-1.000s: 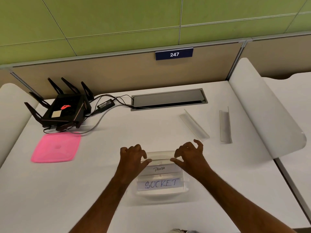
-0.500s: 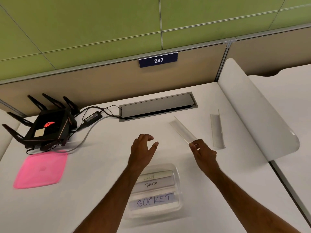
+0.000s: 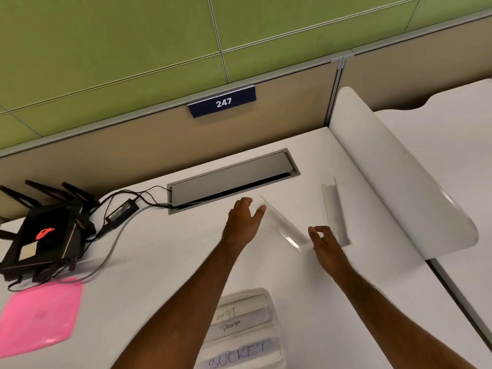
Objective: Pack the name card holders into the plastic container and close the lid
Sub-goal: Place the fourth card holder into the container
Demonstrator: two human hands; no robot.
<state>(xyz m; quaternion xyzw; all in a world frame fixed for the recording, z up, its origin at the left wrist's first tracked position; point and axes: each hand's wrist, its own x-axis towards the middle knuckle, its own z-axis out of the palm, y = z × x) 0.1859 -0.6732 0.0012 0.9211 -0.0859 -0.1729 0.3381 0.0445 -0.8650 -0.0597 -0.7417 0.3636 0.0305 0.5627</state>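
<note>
A clear plastic container (image 3: 269, 296) sits at the near edge of the white desk, with three labelled name card holders (image 3: 241, 328) lying inside. Its pink lid (image 3: 40, 318) lies flat at the left. A clear empty card holder (image 3: 283, 227) lies diagonally in the middle of the desk. My left hand (image 3: 243, 219) is at its far end, fingers spread, thumb tip at the holder's end. My right hand (image 3: 323, 242) is at its near end, fingers curled, empty. A second clear holder (image 3: 335, 211) lies just right of my right hand.
A black router (image 3: 42, 235) with antennas and its cables sits at the back left. A grey cable hatch (image 3: 231, 179) is set into the desk behind my hands. A white curved divider (image 3: 394, 182) bounds the desk on the right.
Both hands have left the container and reached forward to the two ends of the diagonal clear holder. The camera view has shifted, so the container now sits lower in view.
</note>
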